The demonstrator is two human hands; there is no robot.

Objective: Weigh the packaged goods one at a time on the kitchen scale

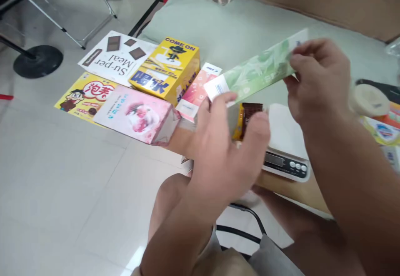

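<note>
A long, narrow green carton [259, 70] with white ends is raised above the table, tilted up toward the right. My right hand [318, 76] pinches its right end between thumb and fingers. At the lower left end, my left hand [226, 147] has its fingertips against the edge, with the thumb spread wide apart. Behind that end lies a pink carton [200, 90] of similar narrow shape. Below the green carton, a brown and yellow packet [246, 120] is partly hidden by my left hand. A white digital scale [287, 165] sits between my forearms.
To the left stand a yellow box [165, 68], a pink box [137, 113], a white "Su-per Meal" pack [115, 57] and a yellow snack pack [83, 95], near the table edge. Cardboard [312, 1] lines the back. A round cream lid [370, 100] and colourful packs are at right.
</note>
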